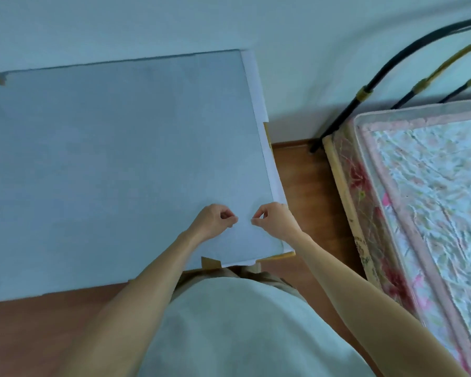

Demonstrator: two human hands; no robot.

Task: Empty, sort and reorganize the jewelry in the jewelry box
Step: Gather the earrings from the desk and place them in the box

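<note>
Head view, single frame. Desk (106, 159) is covered by a pale blue-grey sheet, bare of any visible object; no jewelry box in view anywhere, so its location cannot be stated, it may lie outside the frame to the left or behind the wearer. Both hands sit low over the near right corner of the desk, close together but not touching. Left hand (215, 221): fingers curled, thumb and forefinger pinched together. Right hand (272, 219): same pinch grip, tips together. Whether the two pinches hold something fine between them, such as a thin chain or an earring, cannot be told; nothing resolves at this scale, and the gap between the fingertips shows only the sheet. Judgement on risks: if a thin item is stretched between the grips, pulling the hands apart could snap a link or tighten a knot. A slip of either pinch would drop a small piece onto the sheet close to the desk edge, from where it could roll off to the wooden floor (305, 186) between desk and bed (419, 200) and be hard to find. The sheet overhangs the right edge loosely; a wrist dragging on it could shift it and anything laid on it. Pale sheet gives poor contrast for silver pieces.
</note>
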